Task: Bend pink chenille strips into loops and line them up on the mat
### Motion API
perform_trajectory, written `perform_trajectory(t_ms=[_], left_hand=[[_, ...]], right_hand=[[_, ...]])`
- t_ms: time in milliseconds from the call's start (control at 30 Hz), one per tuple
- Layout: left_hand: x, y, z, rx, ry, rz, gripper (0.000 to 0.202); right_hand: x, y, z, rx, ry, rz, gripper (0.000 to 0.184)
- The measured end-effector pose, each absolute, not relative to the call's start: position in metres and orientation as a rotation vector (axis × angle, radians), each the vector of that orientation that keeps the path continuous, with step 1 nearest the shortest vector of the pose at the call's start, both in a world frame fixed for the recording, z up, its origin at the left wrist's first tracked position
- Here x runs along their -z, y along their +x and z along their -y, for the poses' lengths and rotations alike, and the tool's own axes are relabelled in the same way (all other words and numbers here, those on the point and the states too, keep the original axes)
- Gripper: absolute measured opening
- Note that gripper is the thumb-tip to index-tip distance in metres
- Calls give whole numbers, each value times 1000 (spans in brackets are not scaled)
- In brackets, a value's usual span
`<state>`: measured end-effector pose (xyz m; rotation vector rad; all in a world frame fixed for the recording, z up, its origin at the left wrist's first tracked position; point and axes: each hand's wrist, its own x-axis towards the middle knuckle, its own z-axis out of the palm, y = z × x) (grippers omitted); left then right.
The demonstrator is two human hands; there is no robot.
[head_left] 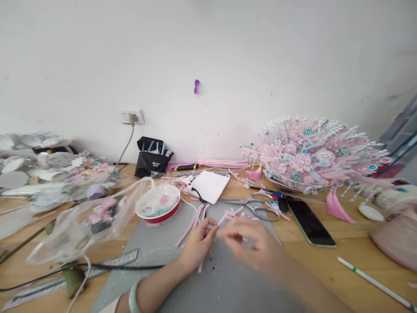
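My left hand (198,242) rests on the grey cutting mat (156,256), fingers pinched round a thin pink strip (203,256) that hangs below them. My right hand (252,244) is just to its right, blurred by motion, fingers curled toward the left fingertips. Several loose pink strips (195,219) lie on the mat just beyond both hands. A pale green bangle (133,298) circles my left wrist.
Scissors (257,206) and a dark phone (310,222) lie right of the mat. A red bowl (158,204) of beads stands at left, by clear plastic bags (84,217). A large pink beaded headdress (309,156) fills the back right. Ruler (107,265) and black cable (97,266) cross the near left.
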<state>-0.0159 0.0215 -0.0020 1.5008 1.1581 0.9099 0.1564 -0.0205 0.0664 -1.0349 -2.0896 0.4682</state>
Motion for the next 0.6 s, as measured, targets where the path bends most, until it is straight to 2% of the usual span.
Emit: perform_trajectory(t_ms=[167, 300, 433, 600], left_hand=[[0, -16, -19, -872, 1574, -1156, 25], [-1, -17, -17, -831, 1595, -1137, 27], [1, -17, -17, -826, 1618, -1084, 33], [6, -12, -16, -856, 1423, -975, 35]], right_hand=[[-30, 151, -14, -125, -1219, 2149, 29], [-20, 152, -16, -136, -1183, 2190, 17], [-20, 147, -15, -530, -1261, 1892, 11], [-20, 141, -14, -1320, -1206, 1259, 35]])
